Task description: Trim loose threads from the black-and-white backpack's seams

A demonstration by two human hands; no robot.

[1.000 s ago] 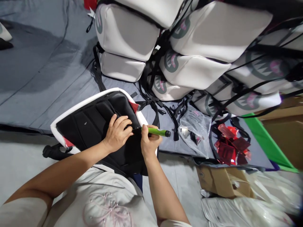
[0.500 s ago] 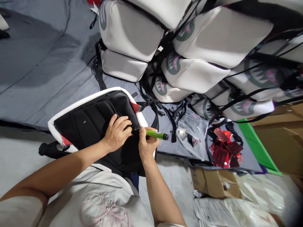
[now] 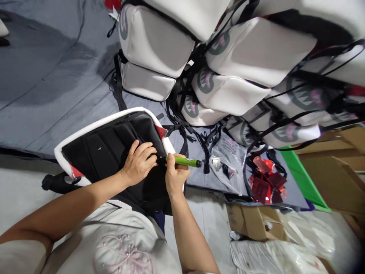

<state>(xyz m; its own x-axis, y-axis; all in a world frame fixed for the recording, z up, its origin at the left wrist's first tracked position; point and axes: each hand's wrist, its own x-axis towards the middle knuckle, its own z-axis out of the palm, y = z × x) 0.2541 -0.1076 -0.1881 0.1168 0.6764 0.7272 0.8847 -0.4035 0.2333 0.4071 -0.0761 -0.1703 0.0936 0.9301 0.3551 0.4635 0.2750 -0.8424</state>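
A backpack (image 3: 105, 156) with a black padded back panel and white edges lies tilted across my front, its back panel facing up. My left hand (image 3: 137, 163) rests on the black panel, its fingers spread and lightly bent. Close to those fingertips, my right hand (image 3: 176, 179) grips a green marker pen (image 3: 188, 161) with a black end. The marker's dark tip points left at the panel, near the left fingers; whether it touches is hard to see. Red corner pieces (image 3: 161, 131) show on the bag's edge.
White backpacks (image 3: 236, 53) with shark-mouth prints are stacked on the grey-covered table (image 3: 48, 76), black straps trailing. A clear plastic bag (image 3: 228, 163) and a heap of red packets (image 3: 266, 180) lie at the right. Cardboard boxes (image 3: 252, 220) and white plastic bags (image 3: 273, 257) lie below.
The view has shifted slightly, so the bag and both hands appear a little further left. The hands and marker keep nearly the same place on the backpack.
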